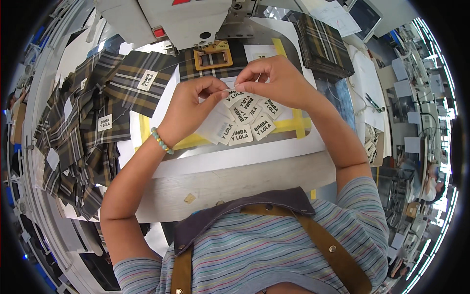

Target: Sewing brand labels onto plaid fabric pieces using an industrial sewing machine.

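Note:
My left hand [188,105] and my right hand [276,81] meet over the work surface, thumbs and fingertips pinched close together. Between them is a small white fabric label [233,99] with dark print, its upper edge at my fingertips. Just below, several similar labels [240,134] lie overlapping in a loose pile. Ahead of my hands, a yellow-brown metal clamp frame [213,56] of a sewing machine [181,22] rests on a piece of dark plaid fabric [187,68]. My fingers partly hide the label's top.
Plaid fabric pieces [83,147], some bearing white labels, are heaped on the left. A neat stack of plaid pieces [325,44] stands at the far right. Small scissors [374,103] lie on the right, above a box of labels [373,144]. Yellow tape [298,125] marks the work surface.

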Demonstrator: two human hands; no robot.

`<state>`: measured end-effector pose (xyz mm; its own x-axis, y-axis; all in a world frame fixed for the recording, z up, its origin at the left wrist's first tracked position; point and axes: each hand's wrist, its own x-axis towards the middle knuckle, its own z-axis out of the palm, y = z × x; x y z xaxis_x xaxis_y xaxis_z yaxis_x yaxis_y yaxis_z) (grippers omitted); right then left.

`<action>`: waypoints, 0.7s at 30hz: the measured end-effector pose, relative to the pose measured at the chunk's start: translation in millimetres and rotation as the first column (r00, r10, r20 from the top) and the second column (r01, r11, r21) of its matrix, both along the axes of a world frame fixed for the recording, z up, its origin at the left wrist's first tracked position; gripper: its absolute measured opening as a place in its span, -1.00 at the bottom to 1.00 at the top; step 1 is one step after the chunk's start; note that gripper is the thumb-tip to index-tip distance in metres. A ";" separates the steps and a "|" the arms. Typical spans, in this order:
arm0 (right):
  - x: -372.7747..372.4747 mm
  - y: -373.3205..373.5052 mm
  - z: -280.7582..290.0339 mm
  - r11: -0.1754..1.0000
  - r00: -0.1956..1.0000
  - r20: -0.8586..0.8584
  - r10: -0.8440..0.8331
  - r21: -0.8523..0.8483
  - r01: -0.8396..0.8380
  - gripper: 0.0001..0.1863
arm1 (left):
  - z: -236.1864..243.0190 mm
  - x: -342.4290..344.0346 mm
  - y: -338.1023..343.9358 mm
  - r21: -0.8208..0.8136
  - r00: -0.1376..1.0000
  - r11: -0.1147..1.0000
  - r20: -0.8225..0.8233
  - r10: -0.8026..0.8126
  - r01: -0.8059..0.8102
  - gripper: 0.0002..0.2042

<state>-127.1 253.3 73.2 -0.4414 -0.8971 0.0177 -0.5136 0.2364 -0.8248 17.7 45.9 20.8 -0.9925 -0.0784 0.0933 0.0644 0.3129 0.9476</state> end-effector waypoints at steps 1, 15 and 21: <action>0.0 0.5 -1.3 0.999 0.999 0.030 -0.019 0.033 0.018 -0.83 | 0.7 -1.6 -1.2 -0.014 1.000 1.000 -0.014 -0.015 0.015 -0.88; -75.9 -48.6 -43.6 0.967 0.953 0.173 -0.249 0.088 0.237 -0.74 | -2.6 -23.0 -47.4 -0.695 0.821 0.596 -0.562 -0.100 -0.403 -0.85; -87.7 -78.6 -60.1 0.955 0.961 -0.082 -0.266 0.115 0.274 -0.70 | -18.9 -27.5 -54.5 -0.700 0.768 0.570 -0.616 -0.177 -0.430 -0.86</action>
